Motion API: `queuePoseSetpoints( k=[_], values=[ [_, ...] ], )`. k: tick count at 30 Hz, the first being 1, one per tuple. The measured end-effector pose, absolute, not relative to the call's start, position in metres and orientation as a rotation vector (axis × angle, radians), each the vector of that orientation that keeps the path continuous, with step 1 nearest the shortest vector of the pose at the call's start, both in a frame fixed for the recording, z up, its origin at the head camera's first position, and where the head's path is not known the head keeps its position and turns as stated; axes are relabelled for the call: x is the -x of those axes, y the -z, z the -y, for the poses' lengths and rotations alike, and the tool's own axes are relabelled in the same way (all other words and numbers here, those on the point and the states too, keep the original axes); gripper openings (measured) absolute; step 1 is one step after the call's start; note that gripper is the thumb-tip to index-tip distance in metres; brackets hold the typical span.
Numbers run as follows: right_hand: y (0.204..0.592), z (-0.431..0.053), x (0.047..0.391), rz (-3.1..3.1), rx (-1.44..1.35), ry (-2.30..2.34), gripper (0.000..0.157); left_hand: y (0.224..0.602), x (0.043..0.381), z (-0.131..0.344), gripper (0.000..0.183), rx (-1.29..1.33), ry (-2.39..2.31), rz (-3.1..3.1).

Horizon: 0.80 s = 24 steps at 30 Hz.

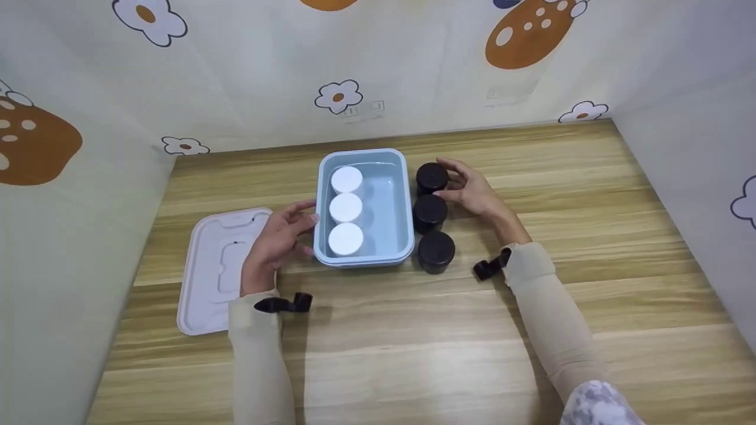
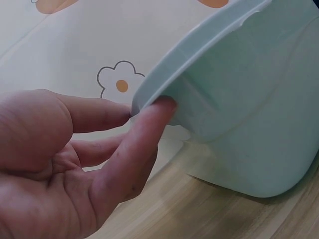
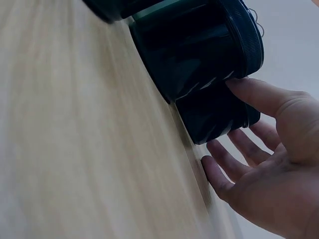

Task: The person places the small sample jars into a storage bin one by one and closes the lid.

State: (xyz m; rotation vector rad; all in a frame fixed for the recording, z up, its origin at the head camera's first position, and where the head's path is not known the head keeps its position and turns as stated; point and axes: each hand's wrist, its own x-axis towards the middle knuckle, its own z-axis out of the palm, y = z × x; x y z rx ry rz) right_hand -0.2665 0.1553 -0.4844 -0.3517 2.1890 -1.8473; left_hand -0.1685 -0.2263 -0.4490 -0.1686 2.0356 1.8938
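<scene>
My left hand (image 1: 279, 236) pinches the left rim of a light blue plastic bin (image 1: 387, 206); in the left wrist view, thumb and finger lie on either side of the bin's rim (image 2: 169, 74). Three white round-topped containers (image 1: 345, 208) stand in a row along the bin's left side. Right of the bin, three black lidded jars (image 1: 436, 251) form a line on the table. My right hand (image 1: 474, 192) holds the farthest black jar (image 1: 432, 175), fingers behind it and thumb at its near side. In the right wrist view, the nearer jar (image 3: 199, 47) partly hides that jar.
A white lid (image 1: 204, 283) lies flat on the wooden table (image 1: 413, 354), partly under my left forearm. Pale patterned walls (image 1: 413, 71) rise behind the table and at both sides. A black wrist camera (image 1: 283, 303) sits on each sleeve.
</scene>
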Motion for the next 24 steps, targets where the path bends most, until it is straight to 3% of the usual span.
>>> queuePoseSetpoints(
  k=[24],
  values=[
    [0.473, -0.155, 0.26, -2.201, 0.243, 1.881, 0.075, 0.45, 0.168, 0.226, 0.048, 0.11, -1.938, -2.036]
  ],
)
